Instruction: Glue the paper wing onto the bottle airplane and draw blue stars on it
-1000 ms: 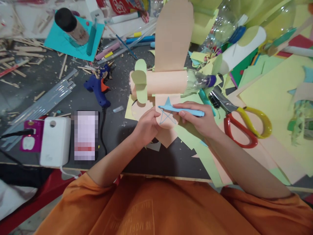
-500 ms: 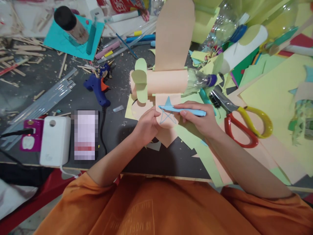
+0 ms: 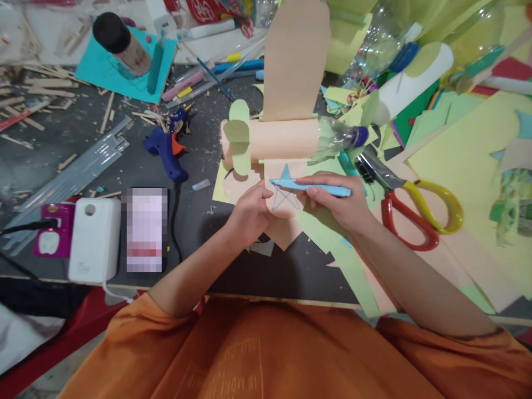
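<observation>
My right hand (image 3: 338, 202) is closed around a light blue marker (image 3: 328, 189), its tip on the left arm of a blue star (image 3: 286, 194). The star's top point is coloured in; its lower part is only outlined. It lies on a rounded peach paper wing (image 3: 272, 169) that juts from a plastic bottle (image 3: 336, 138) wrapped in peach paper. My left hand (image 3: 251, 216) pinches the wing's left edge between thumb and fingers, the fingers partly hidden beneath. A larger peach wing (image 3: 296, 61) extends from the bottle's far side, and a green paper strip (image 3: 240, 138) crosses its left end.
Scissors (image 3: 409, 205) with red and yellow handles lie right of my right hand, among paper sheets (image 3: 469, 166). On the left are a blue glue gun (image 3: 166, 152), glue sticks (image 3: 95, 155), a white power bank (image 3: 95, 239) and a phone (image 3: 144, 230). A black-capped bottle (image 3: 124, 47) stands farther back.
</observation>
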The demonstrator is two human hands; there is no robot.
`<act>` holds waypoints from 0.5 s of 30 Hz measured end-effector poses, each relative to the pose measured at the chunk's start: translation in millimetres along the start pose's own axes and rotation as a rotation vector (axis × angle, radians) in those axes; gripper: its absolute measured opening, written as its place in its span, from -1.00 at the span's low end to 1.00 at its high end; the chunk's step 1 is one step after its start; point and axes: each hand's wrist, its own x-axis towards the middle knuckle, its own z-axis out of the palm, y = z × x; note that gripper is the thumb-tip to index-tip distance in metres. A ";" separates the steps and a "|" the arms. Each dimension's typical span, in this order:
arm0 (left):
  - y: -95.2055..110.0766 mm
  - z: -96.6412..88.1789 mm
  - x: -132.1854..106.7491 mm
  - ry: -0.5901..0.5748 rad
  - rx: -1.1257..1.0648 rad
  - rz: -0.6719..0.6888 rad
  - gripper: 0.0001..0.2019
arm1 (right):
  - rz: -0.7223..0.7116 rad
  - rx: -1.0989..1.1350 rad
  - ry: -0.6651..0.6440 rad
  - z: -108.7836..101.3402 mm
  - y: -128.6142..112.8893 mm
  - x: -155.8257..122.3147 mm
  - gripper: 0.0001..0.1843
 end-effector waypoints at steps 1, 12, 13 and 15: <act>-0.5 -0.2 0.1 -0.003 -0.002 0.001 -0.76 | -0.004 0.001 0.001 0.0 0.3 -0.2 -0.86; 0.2 0.9 0.3 0.010 -0.014 -0.001 -0.77 | 0.013 -0.033 0.010 -1.9 -0.1 0.0 -0.85; 0.6 1.1 0.2 0.015 -0.014 -0.004 -0.77 | 0.013 -0.030 0.009 -1.9 -0.1 0.0 -0.85; 1.0 1.7 -0.1 0.027 -0.013 -0.009 -0.78 | 0.003 -0.018 -0.003 -1.9 0.0 -0.1 -0.87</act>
